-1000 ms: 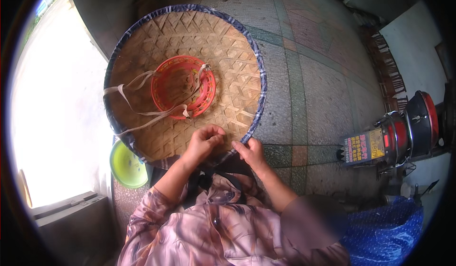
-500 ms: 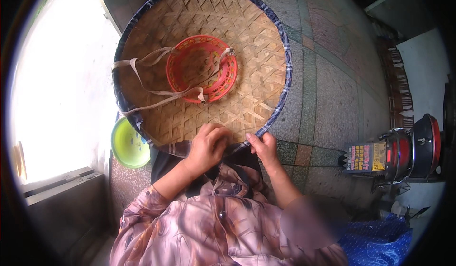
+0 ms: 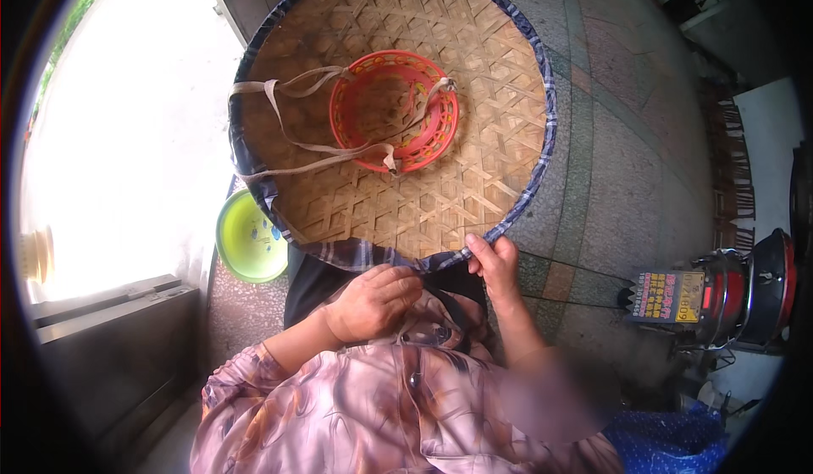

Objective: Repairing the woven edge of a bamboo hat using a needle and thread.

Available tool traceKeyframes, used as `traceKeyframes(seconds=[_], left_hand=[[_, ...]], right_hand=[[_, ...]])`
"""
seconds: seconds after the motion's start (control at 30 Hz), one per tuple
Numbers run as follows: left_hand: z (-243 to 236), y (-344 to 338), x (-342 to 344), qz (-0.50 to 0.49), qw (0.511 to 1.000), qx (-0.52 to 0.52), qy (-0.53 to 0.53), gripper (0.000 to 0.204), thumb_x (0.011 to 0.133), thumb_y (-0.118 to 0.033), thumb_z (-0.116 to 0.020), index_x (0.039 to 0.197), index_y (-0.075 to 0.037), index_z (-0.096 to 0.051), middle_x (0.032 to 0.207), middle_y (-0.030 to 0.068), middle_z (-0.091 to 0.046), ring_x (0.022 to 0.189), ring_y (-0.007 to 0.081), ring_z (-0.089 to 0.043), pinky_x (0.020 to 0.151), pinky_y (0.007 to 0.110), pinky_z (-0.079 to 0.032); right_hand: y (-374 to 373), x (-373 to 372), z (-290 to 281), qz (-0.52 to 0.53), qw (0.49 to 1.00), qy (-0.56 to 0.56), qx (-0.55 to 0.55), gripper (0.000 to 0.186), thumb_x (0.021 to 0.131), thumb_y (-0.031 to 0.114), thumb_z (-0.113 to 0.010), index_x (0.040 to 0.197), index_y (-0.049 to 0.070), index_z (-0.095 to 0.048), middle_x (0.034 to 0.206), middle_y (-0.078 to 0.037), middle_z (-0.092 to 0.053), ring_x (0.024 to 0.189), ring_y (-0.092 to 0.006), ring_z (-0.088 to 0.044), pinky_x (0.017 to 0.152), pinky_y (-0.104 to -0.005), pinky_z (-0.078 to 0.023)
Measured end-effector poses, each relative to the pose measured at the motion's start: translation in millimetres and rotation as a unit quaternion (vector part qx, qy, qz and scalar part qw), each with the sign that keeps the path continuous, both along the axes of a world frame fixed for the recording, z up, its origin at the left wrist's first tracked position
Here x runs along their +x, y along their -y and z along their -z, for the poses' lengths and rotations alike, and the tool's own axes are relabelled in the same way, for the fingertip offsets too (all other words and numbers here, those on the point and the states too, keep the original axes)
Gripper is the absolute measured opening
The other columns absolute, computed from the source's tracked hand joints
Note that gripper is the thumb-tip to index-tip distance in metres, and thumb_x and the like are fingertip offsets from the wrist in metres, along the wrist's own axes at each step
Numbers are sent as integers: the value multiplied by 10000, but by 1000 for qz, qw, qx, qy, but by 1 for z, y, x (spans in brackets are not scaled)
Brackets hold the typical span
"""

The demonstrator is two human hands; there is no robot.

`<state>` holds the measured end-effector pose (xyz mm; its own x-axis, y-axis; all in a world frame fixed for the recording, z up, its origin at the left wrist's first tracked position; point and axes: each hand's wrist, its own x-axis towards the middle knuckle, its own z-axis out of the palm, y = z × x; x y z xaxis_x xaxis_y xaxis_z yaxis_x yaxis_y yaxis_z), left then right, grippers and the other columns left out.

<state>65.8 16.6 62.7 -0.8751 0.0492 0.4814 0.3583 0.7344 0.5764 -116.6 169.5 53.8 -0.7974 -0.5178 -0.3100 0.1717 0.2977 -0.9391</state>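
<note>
A wide woven bamboo hat [image 3: 500,144] lies with its underside up, in front of my body. Dark blue checked cloth [image 3: 347,254] binds its rim and sits loose and wavy along the near edge. A red plastic basket-like ring [image 3: 445,135] is fixed in the middle, with pale cloth straps [image 3: 322,146] running from it to the left rim. My right hand [image 3: 498,269] pinches the cloth-bound rim at the near right, thumb on top. My left hand [image 3: 377,303] is closed just below the near rim, close to my shirt; whatever its fingers hold is too small to see.
A green basin [image 3: 251,241] stands on the floor at the left, by a bright doorway. On the right are a parked motorbike [image 3: 720,292] and a brown slatted piece [image 3: 735,178]. Blue patterned fabric [image 3: 669,440] lies at the lower right.
My left hand has drawn back from the rim toward my body, with its fingers still closed. My right hand keeps its pinch. The hat and surroundings appear shifted rightward in view.
</note>
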Motion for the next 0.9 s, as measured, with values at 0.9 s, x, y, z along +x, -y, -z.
traceKeyframes(seconds=[0.9], left_hand=[[20,3,13,-162,985,-63,-15,310,618,-93,-643,927,-77,-633,999,72,-588,939,238,-555,774,370,-429]], right_hand=[[-4,-6,5,-12,999,44,10,259,811,244,-692,728,21,-590,558,-14,-542,435,-83,-493,398,-199,-347]])
